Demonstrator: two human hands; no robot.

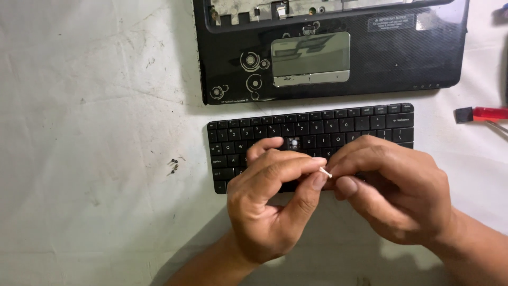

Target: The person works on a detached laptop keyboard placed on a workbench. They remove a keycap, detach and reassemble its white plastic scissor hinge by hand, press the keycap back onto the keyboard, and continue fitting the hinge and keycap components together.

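Note:
Both of my hands meet over the near edge of a loose black keyboard point(338, 124) that lies flat on a white surface. A tiny white plastic piece point(326, 171) is pinched between the fingertips of my left hand point(272, 204) and my right hand point(389, 188). On the keyboard, one key cap is off, leaving a pale round spot point(292, 142) just above my left index finger. My hands hide the keyboard's lower middle rows.
A black laptop base point(328, 47) with a silver touchpad point(311, 58) lies behind the keyboard, its keyboard bay open. Several small dark screws point(173, 166) sit left of the keyboard. A red-handled tool point(484, 114) lies at the right edge.

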